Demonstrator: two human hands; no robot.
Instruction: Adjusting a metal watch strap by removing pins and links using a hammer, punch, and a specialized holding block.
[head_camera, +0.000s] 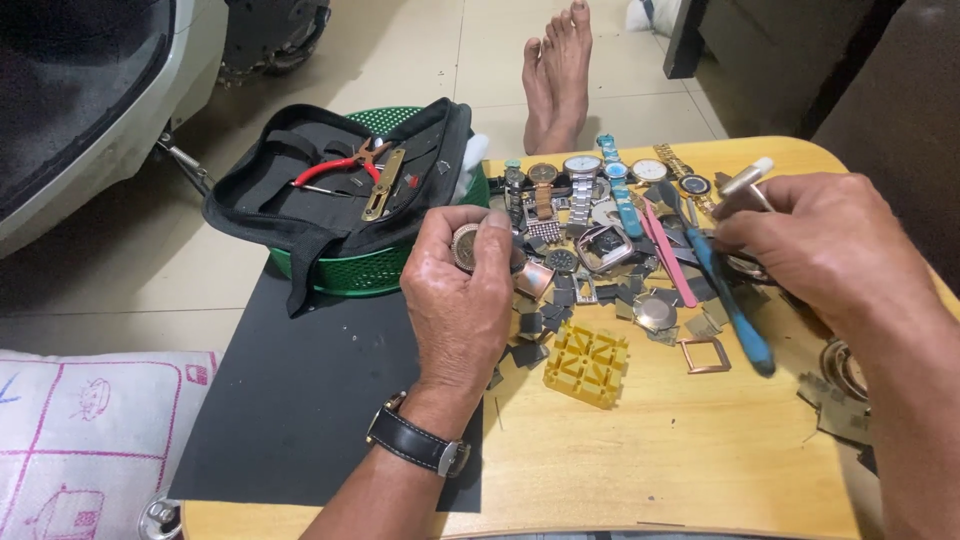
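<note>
Wooden table top, round-edged, with a black mat over its left part. Left hand is raised over the mat's edge, fingers curled tight around a round watch case; the case sits between thumb and forefinger, rim showing, face turned away from view. A black strap watch is on that wrist. Right hand is closed around a blue-handled tool, handle slanting down toward the table, and a small pale hammer-like tool sticks up from the same grip.

Between the hands: a heap of watches, loose cases, dark metal plates, a pink strip, a copper square frame and a yellow plastic holder block. Behind the left hand, a black tool pouch with red pliers lies over a green basket.

Judgement: the case is being steadied for work with the tool. Good practice would be to keep the case gripped at its rim, brace both wrists on the table, and bring the tip in slowly, well clear of the loose parts.
</note>
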